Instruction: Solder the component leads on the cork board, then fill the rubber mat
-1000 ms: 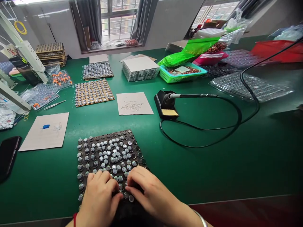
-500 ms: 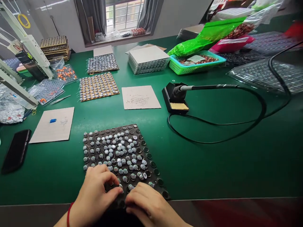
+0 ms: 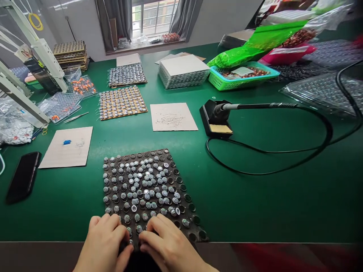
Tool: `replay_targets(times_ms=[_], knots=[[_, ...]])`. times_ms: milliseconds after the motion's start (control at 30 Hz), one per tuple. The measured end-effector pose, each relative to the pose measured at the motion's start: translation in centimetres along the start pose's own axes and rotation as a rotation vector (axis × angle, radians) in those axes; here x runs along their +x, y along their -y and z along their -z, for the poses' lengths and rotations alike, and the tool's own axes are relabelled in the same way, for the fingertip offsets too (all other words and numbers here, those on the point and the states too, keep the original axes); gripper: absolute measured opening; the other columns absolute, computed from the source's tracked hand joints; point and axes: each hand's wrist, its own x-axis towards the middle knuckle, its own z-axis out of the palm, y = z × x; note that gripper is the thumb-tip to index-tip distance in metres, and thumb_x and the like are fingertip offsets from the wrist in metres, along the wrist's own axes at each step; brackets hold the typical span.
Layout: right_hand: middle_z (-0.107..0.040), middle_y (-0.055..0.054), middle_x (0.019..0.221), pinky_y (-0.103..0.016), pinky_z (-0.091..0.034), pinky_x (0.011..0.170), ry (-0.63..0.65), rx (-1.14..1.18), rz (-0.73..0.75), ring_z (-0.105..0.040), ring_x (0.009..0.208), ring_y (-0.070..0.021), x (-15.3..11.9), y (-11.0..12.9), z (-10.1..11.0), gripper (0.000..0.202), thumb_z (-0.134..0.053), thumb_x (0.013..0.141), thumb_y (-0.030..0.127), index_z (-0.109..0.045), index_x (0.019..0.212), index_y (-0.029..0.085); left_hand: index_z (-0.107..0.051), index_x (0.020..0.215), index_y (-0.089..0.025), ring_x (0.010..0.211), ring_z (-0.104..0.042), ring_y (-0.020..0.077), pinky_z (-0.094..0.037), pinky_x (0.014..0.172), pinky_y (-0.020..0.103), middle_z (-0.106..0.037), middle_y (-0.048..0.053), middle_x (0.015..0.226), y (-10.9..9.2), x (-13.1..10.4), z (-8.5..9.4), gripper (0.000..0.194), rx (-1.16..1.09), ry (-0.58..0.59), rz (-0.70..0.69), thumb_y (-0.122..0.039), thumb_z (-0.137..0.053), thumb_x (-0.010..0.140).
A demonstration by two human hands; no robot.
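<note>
Working: small round metal-capped parts point(image 3: 141, 185) are being handled on a dark perforated board point(image 3: 181, 177) at the near edge of the green desk point(image 3: 255, 211).
Left hand point(image 3: 103, 243): fingers curled down onto the board's near rows; whether a part is pinched cannot be told.
Right hand point(image 3: 167, 245): fingertips pressed to the same rows, just beside the left; its grip is likewise hidden.
Board: many parts lie loose and heaped mid-board, while holes along the right edge are bare.
Doing it well: each part is best seated upright, one per hole, with light fingertip pressure so that neighbours are not knocked.
Nearby: a soldering iron point(image 3: 249, 106) rests in its stand point(image 3: 215, 122), well apart.
</note>
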Motion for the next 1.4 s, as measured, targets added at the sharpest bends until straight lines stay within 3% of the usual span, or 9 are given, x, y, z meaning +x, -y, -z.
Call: replay_targets(times_ms=[200,367,600,767,900,1067,1167,1300,1400], knots=[[-0.058,-0.005,0.088,-0.030,-0.049,0.067,-0.030,0.061,-0.035,-0.054,0.078,-0.0194,-0.6,-1.4,3.6,0.022,-0.057,0.089,0.003,-0.061,0.104,0.019,-0.065,0.080,-0.022,0.084,-0.056,0.0231,-0.028,0.075,0.036,-0.063,0.000,0.086,0.3,0.4,0.9,0.013,-0.089,0.009,0.035,-0.011,-0.070,0.075],[-0.058,-0.005,0.089,-0.030,-0.051,0.067,0.005,0.036,-0.159,-0.056,0.080,-0.0193,-0.9,-2.5,6.5,0.026,-0.050,0.090,-0.003,-0.060,0.098,0.020,-0.066,0.087,-0.025,0.080,-0.055,0.0197,-0.029,0.074,0.034,-0.061,-0.001,0.086,-0.1,1.3,0.5,0.014,-0.131,-0.018,-0.110,-0.013,-0.067,0.080],[-0.059,-0.005,0.088,-0.034,-0.052,0.068,0.067,-0.013,-0.209,-0.056,0.079,-0.0213,-1.0,-2.2,5.2,0.023,-0.063,0.082,-0.003,-0.063,0.092,0.018,-0.065,0.085,-0.026,0.077,-0.053,0.0182,-0.026,0.068,0.032,-0.059,-0.001,0.083,-0.2,2.3,-1.0,0.020,-0.038,-0.034,-0.286,-0.007,-0.060,0.083],[-0.058,-0.005,0.088,-0.032,-0.049,0.066,0.037,-0.013,-0.150,-0.054,0.078,-0.0204,-1.1,-2.5,4.7,0.021,-0.054,0.087,0.000,-0.061,0.093,0.019,-0.067,0.079,-0.027,0.078,-0.053,0.0179,-0.025,0.069,0.034,-0.062,-0.003,0.079,-0.7,2.6,-0.4,0.021,-0.037,-0.004,-0.233,-0.007,-0.066,0.079],[-0.059,-0.005,0.087,-0.031,-0.049,0.068,0.046,0.012,-0.135,-0.054,0.079,-0.0204,-1.2,-2.4,4.7,0.022,-0.048,0.087,-0.001,-0.055,0.087,0.019,-0.069,0.089,-0.028,0.084,-0.055,0.0187,-0.027,0.074,0.034,-0.064,-0.003,0.086,-2.0,3.8,0.5,0.022,-0.094,0.089,-0.150,-0.008,-0.070,0.080],[-0.061,-0.004,0.084,-0.029,-0.047,0.067,-0.049,0.068,-0.070,-0.054,0.077,-0.0187,-1.1,-2.7,4.8,0.021,-0.045,0.091,0.001,-0.054,0.089,0.020,-0.069,0.090,-0.026,0.086,-0.055,0.0196,-0.027,0.077,0.035,-0.062,-0.002,0.087,-3.5,5.4,0.7,0.017,-0.117,0.032,-0.165,-0.010,-0.070,0.085],[-0.061,-0.005,0.083,-0.030,-0.046,0.066,-0.121,-0.016,-0.009,-0.053,0.075,-0.0188,-1.1,-3.0,4.7,0.019,-0.044,0.096,0.005,-0.056,0.093,0.019,-0.069,0.087,-0.025,0.084,-0.055,0.0195,-0.027,0.078,0.036,-0.062,-0.002,0.084,-3.6,5.9,0.5,0.012,-0.124,-0.012,-0.182,-0.013,-0.069,0.087],[-0.064,-0.009,0.093,-0.033,-0.049,0.071,-0.049,-0.088,0.093,-0.055,0.081,-0.0209,-1.8,-3.3,5.3,0.021,-0.043,0.095,0.004,-0.059,0.102,0.016,-0.069,0.084,-0.023,0.083,-0.055,0.0195,-0.027,0.078,0.036,-0.062,-0.002,0.081,-3.4,6.3,0.4,0.012,-0.132,-0.048,-0.182,-0.012,-0.070,0.086],[-0.063,-0.008,0.096,-0.033,-0.050,0.075,-0.094,-0.020,0.052,-0.056,0.086,-0.0205,-2.3,-3.5,6.0,0.023,-0.046,0.092,0.001,-0.058,0.103,0.017,-0.070,0.085,-0.024,0.082,-0.056,0.0188,-0.027,0.077,0.035,-0.063,-0.002,0.081,-3.4,6.8,0.6,0.015,-0.161,-0.059,-0.186,-0.010,-0.071,0.085]])
